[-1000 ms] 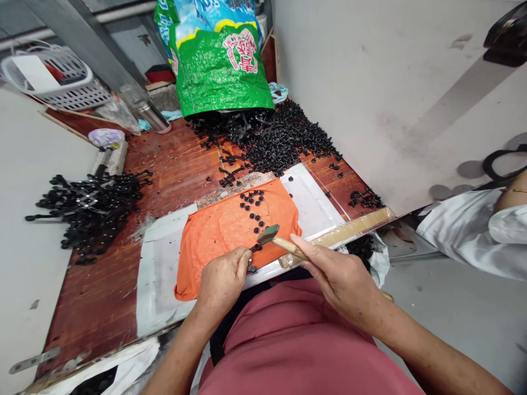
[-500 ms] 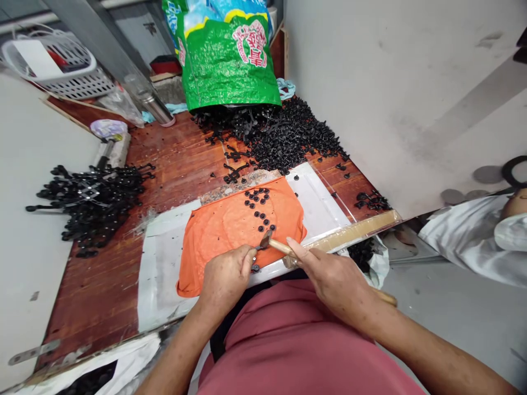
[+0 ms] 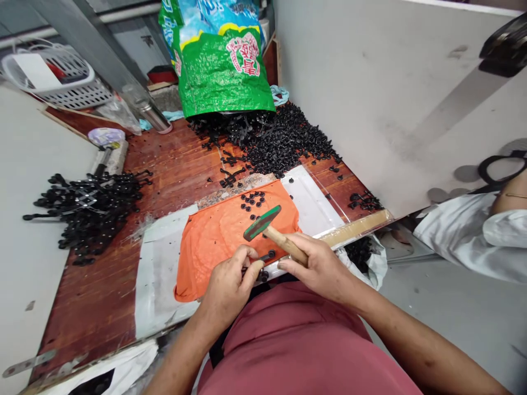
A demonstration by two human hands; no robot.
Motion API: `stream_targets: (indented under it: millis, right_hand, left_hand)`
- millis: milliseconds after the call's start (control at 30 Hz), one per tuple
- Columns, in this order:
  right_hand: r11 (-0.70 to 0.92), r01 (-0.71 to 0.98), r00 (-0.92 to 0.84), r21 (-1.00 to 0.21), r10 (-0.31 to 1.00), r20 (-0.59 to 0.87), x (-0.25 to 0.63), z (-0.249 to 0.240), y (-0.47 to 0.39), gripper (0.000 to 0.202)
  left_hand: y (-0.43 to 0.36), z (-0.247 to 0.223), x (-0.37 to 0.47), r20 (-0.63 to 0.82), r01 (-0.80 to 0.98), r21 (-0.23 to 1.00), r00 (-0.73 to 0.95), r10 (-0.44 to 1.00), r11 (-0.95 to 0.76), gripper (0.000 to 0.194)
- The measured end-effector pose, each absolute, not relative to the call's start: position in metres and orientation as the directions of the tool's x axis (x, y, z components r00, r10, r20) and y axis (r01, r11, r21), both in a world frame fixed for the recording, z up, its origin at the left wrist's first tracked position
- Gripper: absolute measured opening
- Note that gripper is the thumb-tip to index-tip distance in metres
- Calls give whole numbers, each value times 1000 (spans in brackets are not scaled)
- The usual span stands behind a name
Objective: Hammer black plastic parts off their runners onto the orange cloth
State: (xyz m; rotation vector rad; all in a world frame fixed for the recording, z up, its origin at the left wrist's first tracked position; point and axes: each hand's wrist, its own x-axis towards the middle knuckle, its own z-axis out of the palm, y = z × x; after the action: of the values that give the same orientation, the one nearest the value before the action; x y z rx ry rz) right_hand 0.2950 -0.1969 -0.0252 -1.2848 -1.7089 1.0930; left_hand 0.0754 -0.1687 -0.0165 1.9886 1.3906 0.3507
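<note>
A hammer [image 3: 262, 223] with a green-edged head and a wooden handle is in my right hand [image 3: 319, 267], fingers closed round the handle. Its head is raised over the orange cloth [image 3: 209, 241]. Beside it, my left hand [image 3: 230, 281] pinches a slim black linkage piece [image 3: 267, 256] with round ends at the cloth's near edge. The fingers cover part of that piece. Several small round black studs [image 3: 252, 201] sit on the cloth, with some possibly hidden behind the hammer.
A large pile of black studs [image 3: 284, 137] spills below a green bag [image 3: 226, 82]. Black linkage pieces [image 3: 93, 206] are heaped at left. A metal flask [image 3: 154, 116] and a white basket [image 3: 61, 74] stand behind. Another person's white-clothed part [image 3: 461, 230] shows at right.
The hammer head has lifted from beside my left fingertips and turned, so its full length shows. My left hand stays near the cloth's front edge. The whole view has shifted slightly.
</note>
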Motion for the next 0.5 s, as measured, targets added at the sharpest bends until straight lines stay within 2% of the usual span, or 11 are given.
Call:
stream_targets:
  millis: [67, 133, 233, 300, 400, 500]
  right_hand:
    - [8, 221, -305, -975, 951, -61, 289, -29, -192, 8]
    - [-89, 131, -299, -987, 946, -125, 283, -36, -191, 14]
    - [-112, 84, -140, -990, 983, -123, 277, -43, -194, 16]
    - [-94, 78, -67, -992, 993, -100, 273, -45, -196, 13]
    - [-58, 114, -31, -992, 998, -61, 267, -46, -199, 12]
    - [-35, 132, -32, -991, 999, -39, 259, -47, -203, 16]
  left_hand:
    - [-172, -14, 78, -100, 695, 688, 376, 921, -209, 19]
    - [-171, -13, 74, 0, 680, 695, 327, 945, -235, 19]
    - [-167, -15, 62, 121, 644, 740, 156, 980, -194, 36]
    - [-165, -16, 56, 43, 566, 820, 92, 995, -88, 45]
    - [-168, -18, 60, -144, 413, 909, 182, 973, 57, 55]
    - [-173, -19, 78, -189, 240, 961, 200, 961, 139, 64]
